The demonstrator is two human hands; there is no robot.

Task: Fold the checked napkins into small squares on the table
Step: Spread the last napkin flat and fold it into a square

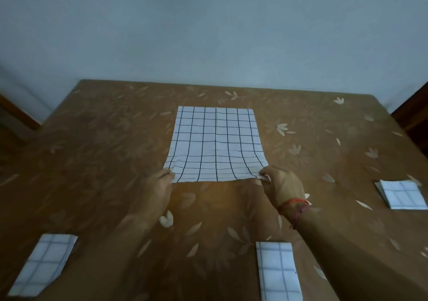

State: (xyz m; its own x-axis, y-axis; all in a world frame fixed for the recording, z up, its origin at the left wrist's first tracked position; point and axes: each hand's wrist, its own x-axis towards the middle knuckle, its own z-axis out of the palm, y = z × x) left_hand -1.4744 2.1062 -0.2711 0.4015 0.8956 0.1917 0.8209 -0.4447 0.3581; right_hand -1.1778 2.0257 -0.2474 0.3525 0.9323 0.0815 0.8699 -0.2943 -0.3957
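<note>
A white napkin with a dark checked grid [215, 143] lies spread open in the middle of the table. My left hand [157, 189] pinches its near left corner. My right hand [281, 186], with a red thread round the wrist, pinches its near right corner. The near edge looks slightly lifted and curved between the two hands. A napkin folded into a small square [403, 195] lies at the right. Two napkins folded into longer strips lie near me, one at the left [44, 264] and one at the right of centre [279, 271].
The table wears a brown cloth with a pale leaf pattern [104, 150]. A plain pale wall stands just behind its far edge. Dark wooden furniture shows at the far left [16, 115] and far right [414, 113].
</note>
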